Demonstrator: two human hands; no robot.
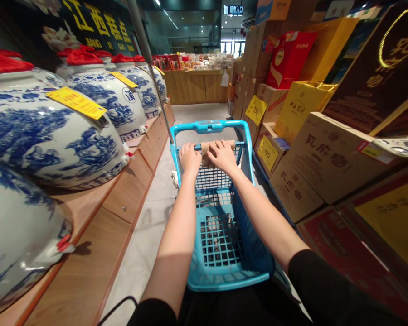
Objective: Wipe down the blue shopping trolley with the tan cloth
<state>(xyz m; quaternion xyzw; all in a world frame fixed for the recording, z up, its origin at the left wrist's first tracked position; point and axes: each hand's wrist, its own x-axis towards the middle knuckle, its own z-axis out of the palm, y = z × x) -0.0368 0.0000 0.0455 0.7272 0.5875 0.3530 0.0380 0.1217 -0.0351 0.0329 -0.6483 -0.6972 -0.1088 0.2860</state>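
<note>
A blue plastic shopping basket cart (229,285) with grid walls stands directly in front of me, its tall handle frame (209,127) at the far end. Both arms reach over it. My left hand (190,159) is closed over the left part of the crossbar below that frame. Just to its right, my right hand (221,156) curls over a brown piece, like cardboard or thick paper (209,154), lying on the same bar. The fingertips of both hands are partly hidden behind the bar. A thin grey pole (158,86) rises from the frame's left side.
Large blue-and-white porcelain jars (51,136) with red cloth tops line a wooden ledge (122,194) on the left. Stacked cartons (340,154) and gift bags (301,104) line the right. Grey floor (190,111) runs between them to a wooden counter (195,86) with packaged goods.
</note>
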